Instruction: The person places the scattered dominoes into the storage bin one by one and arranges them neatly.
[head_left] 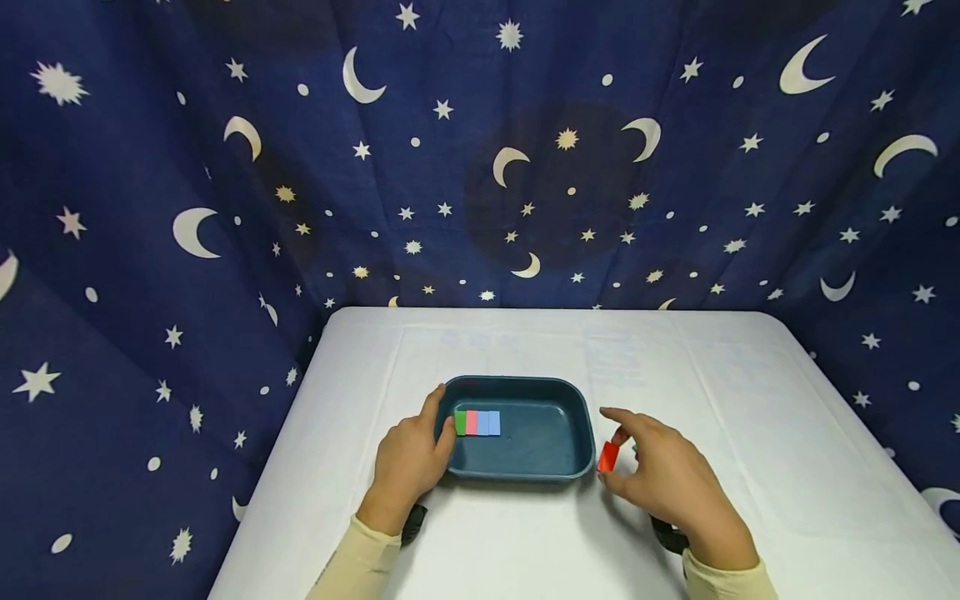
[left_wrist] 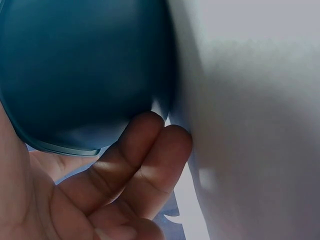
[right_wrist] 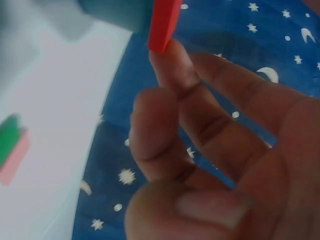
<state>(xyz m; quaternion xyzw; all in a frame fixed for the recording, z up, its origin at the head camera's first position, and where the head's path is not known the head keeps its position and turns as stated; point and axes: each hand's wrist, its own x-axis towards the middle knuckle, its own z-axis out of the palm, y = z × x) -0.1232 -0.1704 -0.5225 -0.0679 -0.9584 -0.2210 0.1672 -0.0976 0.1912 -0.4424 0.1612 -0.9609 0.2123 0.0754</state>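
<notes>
A dark teal tray (head_left: 543, 437) sits on the table, with a row of small blocks along its left part: green (head_left: 460, 424), pink (head_left: 472, 423) and two light blue ones (head_left: 489, 423), side by side. My left hand (head_left: 412, 458) grips the tray's left end, thumb over the rim and other fingers against the outer wall (left_wrist: 90, 70). Just off the tray's right side, my right hand (head_left: 667, 467) pinches a red block (head_left: 608, 457) at the fingertips, above the table. The red block (right_wrist: 164, 27) also appears at the top of the right wrist view.
On the white table (head_left: 495, 550), a green block (right_wrist: 9, 137) and a pink block (right_wrist: 16, 157) lie together in the right wrist view; the right hand mostly hides them from the head camera. A dark blue curtain (head_left: 450, 183) with moons and stars stands behind and beside the table.
</notes>
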